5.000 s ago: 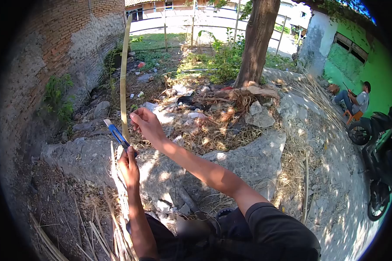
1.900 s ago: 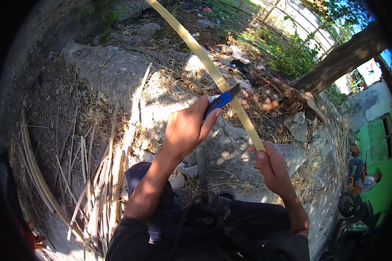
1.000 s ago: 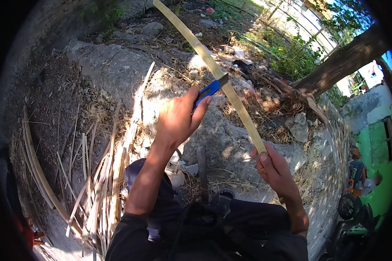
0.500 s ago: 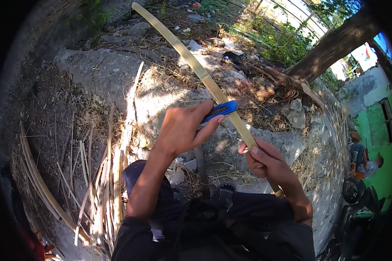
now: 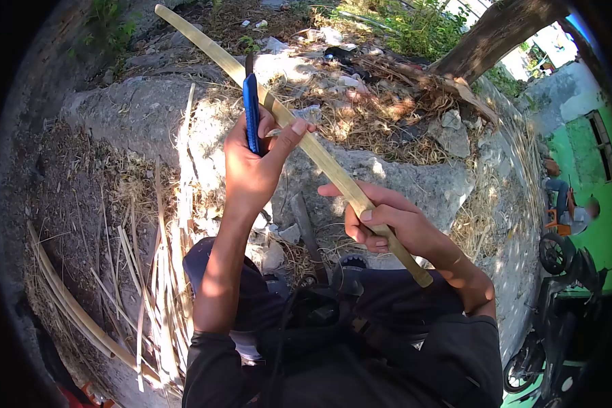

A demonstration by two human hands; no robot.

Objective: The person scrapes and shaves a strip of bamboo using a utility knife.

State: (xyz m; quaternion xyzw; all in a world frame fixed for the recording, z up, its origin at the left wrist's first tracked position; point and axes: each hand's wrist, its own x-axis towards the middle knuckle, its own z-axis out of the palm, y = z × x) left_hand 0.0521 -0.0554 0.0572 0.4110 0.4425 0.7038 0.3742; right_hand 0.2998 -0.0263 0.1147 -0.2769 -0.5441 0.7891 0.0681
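Note:
A long pale bamboo strip [image 5: 319, 158] runs diagonally from the upper left to above my lap at the lower right. My left hand [image 5: 255, 160] is closed round a blue utility knife [image 5: 251, 112], held upright with its dark blade end up, beside the strip; its thumb and a finger also touch the strip. My right hand [image 5: 394, 221] grips the strip near its lower end, thumb on top and one finger stretched out to the left.
Loose bamboo strips [image 5: 163, 292] lie on the ground at the left. Rocks, dry grass and a tree trunk [image 5: 496, 41] are beyond the strip. At the right are a seated person [image 5: 574, 211] and a motorcycle [image 5: 557, 292].
The knife has left its place across the strip and turned upright, moving left with my left hand. My right hand has shifted slightly down the view, and the strip's upper end has swung left.

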